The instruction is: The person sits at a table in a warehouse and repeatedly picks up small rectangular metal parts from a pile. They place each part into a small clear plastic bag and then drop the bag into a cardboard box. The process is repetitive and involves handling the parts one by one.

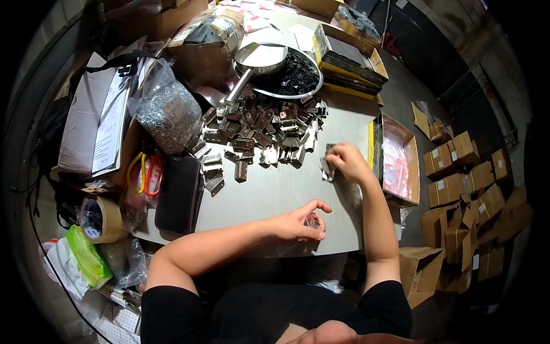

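Note:
Near the table's front edge, my left hand (299, 223) curls its thumb and fingers around a small clear plastic bag (313, 221), partly hidden in the palm. My right hand (348, 161) is farther forward and to the right, its fingers closed on a metal hinge (327, 171) at the tabletop. Part of that hinge is covered by the fingers. A heap of loose metal hinges (252, 129) spreads over the middle of the table, left of my right hand.
Behind the heap, a basin (318, 92) holds small black parts and a metal scoop (240, 85). At right stands an open box (409, 192) of plastic bags. Scissors (137, 175), a black case (179, 195) and a bag of screws (166, 109) lie left. Cartons (447, 189) stack beyond the table.

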A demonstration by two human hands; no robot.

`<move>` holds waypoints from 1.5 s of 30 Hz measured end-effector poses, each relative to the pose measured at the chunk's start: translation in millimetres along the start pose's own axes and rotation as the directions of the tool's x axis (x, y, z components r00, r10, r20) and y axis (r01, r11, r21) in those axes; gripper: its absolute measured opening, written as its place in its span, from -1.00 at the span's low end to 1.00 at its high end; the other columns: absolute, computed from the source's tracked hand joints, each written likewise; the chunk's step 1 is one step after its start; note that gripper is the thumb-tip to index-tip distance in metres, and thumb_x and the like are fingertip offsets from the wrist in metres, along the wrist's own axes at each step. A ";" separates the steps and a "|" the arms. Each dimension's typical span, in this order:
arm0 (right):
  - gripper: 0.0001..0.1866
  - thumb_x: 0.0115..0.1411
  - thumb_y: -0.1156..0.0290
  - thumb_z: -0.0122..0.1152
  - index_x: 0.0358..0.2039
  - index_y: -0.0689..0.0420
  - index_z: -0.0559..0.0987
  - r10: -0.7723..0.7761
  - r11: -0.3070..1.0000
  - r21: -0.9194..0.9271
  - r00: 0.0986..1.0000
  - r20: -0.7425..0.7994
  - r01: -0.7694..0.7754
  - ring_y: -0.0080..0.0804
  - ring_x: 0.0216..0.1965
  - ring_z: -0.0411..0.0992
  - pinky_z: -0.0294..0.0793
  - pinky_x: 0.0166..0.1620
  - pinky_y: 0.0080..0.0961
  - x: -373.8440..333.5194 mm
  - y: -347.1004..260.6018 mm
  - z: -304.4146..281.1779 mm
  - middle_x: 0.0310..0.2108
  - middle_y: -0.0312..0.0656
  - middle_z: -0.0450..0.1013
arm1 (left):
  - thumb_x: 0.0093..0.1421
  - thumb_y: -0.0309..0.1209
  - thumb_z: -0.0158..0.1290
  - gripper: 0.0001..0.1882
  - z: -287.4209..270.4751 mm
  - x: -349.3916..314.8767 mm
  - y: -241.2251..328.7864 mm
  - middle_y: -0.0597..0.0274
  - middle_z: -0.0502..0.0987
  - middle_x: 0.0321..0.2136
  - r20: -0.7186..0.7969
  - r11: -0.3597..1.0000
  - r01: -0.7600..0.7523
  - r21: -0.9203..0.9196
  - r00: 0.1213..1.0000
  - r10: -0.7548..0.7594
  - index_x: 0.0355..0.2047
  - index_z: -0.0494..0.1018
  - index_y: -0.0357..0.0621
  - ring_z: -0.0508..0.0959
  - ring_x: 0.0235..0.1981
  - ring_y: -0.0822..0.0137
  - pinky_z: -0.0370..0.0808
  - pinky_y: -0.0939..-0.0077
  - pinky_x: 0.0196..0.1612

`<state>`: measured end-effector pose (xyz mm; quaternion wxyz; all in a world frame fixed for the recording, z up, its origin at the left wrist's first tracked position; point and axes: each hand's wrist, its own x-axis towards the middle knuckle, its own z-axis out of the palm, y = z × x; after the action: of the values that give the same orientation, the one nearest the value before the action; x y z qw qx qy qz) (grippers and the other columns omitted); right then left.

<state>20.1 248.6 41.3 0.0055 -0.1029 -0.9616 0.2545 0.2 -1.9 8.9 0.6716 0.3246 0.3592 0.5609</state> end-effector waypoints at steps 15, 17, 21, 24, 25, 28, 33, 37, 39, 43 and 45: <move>-0.70 -0.05 0.72 0.29 -0.37 0.21 0.35 -0.105 0.873 0.484 0.993 0.058 0.064 -0.65 -0.39 0.36 0.39 -0.33 -0.69 -101.4 -64.5 -10.2 -0.42 -0.33 0.42 | 0.11 -0.44 0.24 -0.39 -5.6 3.3 -7.9 0.40 0.40 -0.32 -0.106 0.999 -0.040 -0.031 0.994 0.036 0.08 0.15 -0.04 0.41 -0.34 0.57 0.37 0.66 -0.31; -0.75 -0.03 0.72 0.27 -0.40 0.23 0.38 -0.255 0.898 0.400 0.958 0.133 0.184 -0.64 -0.39 0.37 0.38 -0.33 -0.66 -100.5 -68.7 -9.2 -0.43 -0.31 0.45 | 0.09 -0.44 0.26 -0.38 -4.9 2.9 -5.2 0.39 0.40 -0.29 -0.077 0.998 -0.024 -0.051 0.997 0.020 0.08 0.15 -0.06 0.41 -0.30 0.57 0.38 0.66 -0.27; -0.83 0.03 0.64 0.31 -0.36 0.28 0.50 -0.123 0.823 0.568 0.972 0.199 -0.013 -0.60 -0.40 0.40 0.39 -0.33 -0.62 -105.4 -78.4 -17.3 -0.41 -0.26 0.49 | 0.09 -0.46 0.26 -0.37 -3.8 0.6 -0.5 0.37 0.40 -0.28 -0.091 1.000 -0.012 -0.005 0.996 0.011 0.08 0.14 -0.09 0.41 -0.29 0.56 0.37 0.66 -0.24; -0.80 0.04 0.60 0.34 -0.29 0.28 0.56 -0.193 0.834 0.551 0.954 0.229 0.037 -0.61 -0.39 0.42 0.40 -0.32 -0.63 -106.9 -69.2 -20.3 -0.40 -0.27 0.50 | 0.08 -0.44 0.27 -0.36 -3.2 0.1 1.2 0.35 0.40 -0.26 -0.072 0.998 -0.049 0.032 0.996 0.051 0.08 0.14 -0.09 0.42 -0.27 0.56 0.37 0.65 -0.20; -0.79 0.03 0.59 0.35 -0.29 0.28 0.57 -0.192 0.841 0.539 0.950 0.244 0.032 -0.61 -0.39 0.42 0.40 -0.32 -0.64 -106.7 -66.7 -18.0 -0.39 -0.26 0.51 | 0.08 -0.43 0.27 -0.35 -3.2 0.5 1.0 0.35 0.40 -0.26 -0.058 0.996 -0.068 0.050 0.996 0.071 0.08 0.13 -0.09 0.42 -0.27 0.55 0.37 0.65 -0.18; -0.77 0.00 0.55 0.41 -0.31 0.27 0.58 -0.162 0.852 0.523 0.940 0.300 -0.020 -0.63 -0.37 0.43 0.42 -0.30 -0.65 -104.9 -59.2 -6.5 -0.39 -0.25 0.53 | 0.07 -0.39 0.29 -0.32 0.5 -1.3 0.6 0.33 0.40 -0.24 0.004 1.000 0.007 0.018 1.000 -0.007 0.09 0.12 -0.10 0.41 -0.21 0.52 0.35 0.60 -0.10; -0.77 -0.03 0.52 0.42 -0.33 0.24 0.59 -0.220 0.809 0.588 0.925 0.310 -0.004 -0.53 -0.38 0.46 0.44 -0.30 -0.59 -109.4 -76.4 -7.5 -0.42 -0.23 0.52 | 0.10 -0.31 0.27 -0.35 4.6 -3.8 4.3 0.31 0.35 -0.20 0.025 0.995 0.023 0.098 0.999 -0.025 0.06 0.12 -0.11 0.35 -0.11 0.46 0.30 0.53 -0.01; -0.79 -0.04 0.50 0.39 -0.35 0.20 0.59 -0.274 0.841 0.532 0.923 0.271 0.094 -0.43 -0.38 0.48 0.46 -0.27 -0.54 -112.5 -77.2 -10.2 -0.42 -0.21 0.51 | 0.10 -0.27 0.27 -0.33 4.9 -3.1 3.2 0.29 0.30 -0.13 0.041 0.992 0.119 -0.032 0.992 -0.118 0.07 0.12 -0.15 0.28 -0.03 0.43 0.25 0.50 0.07; -0.77 -0.05 0.49 0.40 -0.35 0.20 0.58 -0.189 0.891 0.451 0.944 0.272 0.049 -0.46 -0.35 0.50 0.47 -0.26 -0.53 -113.8 -79.4 -7.9 -0.41 -0.19 0.51 | 0.10 -0.26 0.27 -0.31 5.0 -2.3 0.8 0.29 0.29 -0.11 0.030 0.994 0.108 -0.022 0.994 -0.108 0.10 0.10 -0.15 0.28 -0.02 0.42 0.24 0.49 0.08; -0.76 0.01 0.54 0.38 -0.29 0.24 0.54 -0.071 0.781 0.591 0.913 0.402 -0.200 -0.54 -0.32 0.49 0.47 -0.25 -0.61 -113.6 -89.4 -6.7 -0.38 -0.24 0.53 | 0.13 -0.29 0.25 -0.30 9.4 -2.0 -4.0 0.30 0.34 -0.17 0.057 0.990 -0.070 0.123 0.996 0.064 0.15 0.08 -0.09 0.35 -0.11 0.46 0.31 0.53 -0.02; -0.74 0.05 0.51 0.36 -0.25 0.26 0.51 -0.130 0.545 0.800 0.917 0.376 -0.251 -0.52 -0.28 0.50 0.49 -0.21 -0.57 -115.5 -79.9 -6.2 -0.39 -0.23 0.51 | 0.14 -0.32 0.24 -0.32 10.1 -3.9 -2.4 0.32 0.37 -0.22 0.089 0.996 -0.026 0.086 0.996 0.019 0.15 0.08 -0.06 0.38 -0.19 0.48 0.35 0.57 -0.10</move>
<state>117.9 160.6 90.7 -0.1480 -0.0684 -0.6992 0.6961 9.6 -6.5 12.7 0.6657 0.3820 0.3495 0.5373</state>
